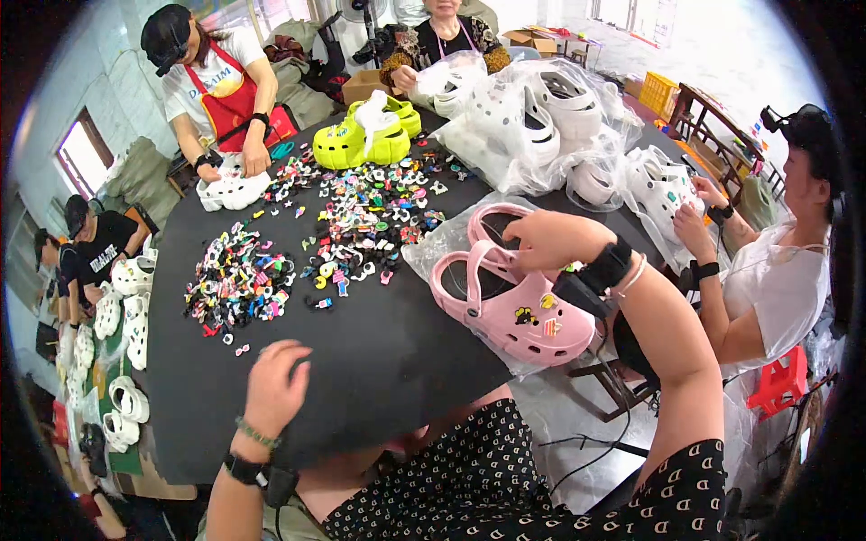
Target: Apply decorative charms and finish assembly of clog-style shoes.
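A pair of pink clogs (528,316) lies on a clear plastic bag (424,257) at the right edge of the black table. Small charms, one yellow and one dark with yellow, sit on the nearer clog's toe. My right hand (561,240) is curled over the farther clog, fingers bent at its opening; part of its grip is hidden. My left hand (278,389) hovers above the near part of the table, fingers loosely bent and apart, holding nothing. Beyond it lies a heap of mixed colourful shoe charms (239,279).
A larger charm pile (374,216) spreads across the middle of the table (397,361). Lime-green clogs (361,144) stand behind it. Bagged white clogs (514,117) fill the far right. Co-workers handle white clogs (233,187) around the table. A red stool (780,383) stands at the right.
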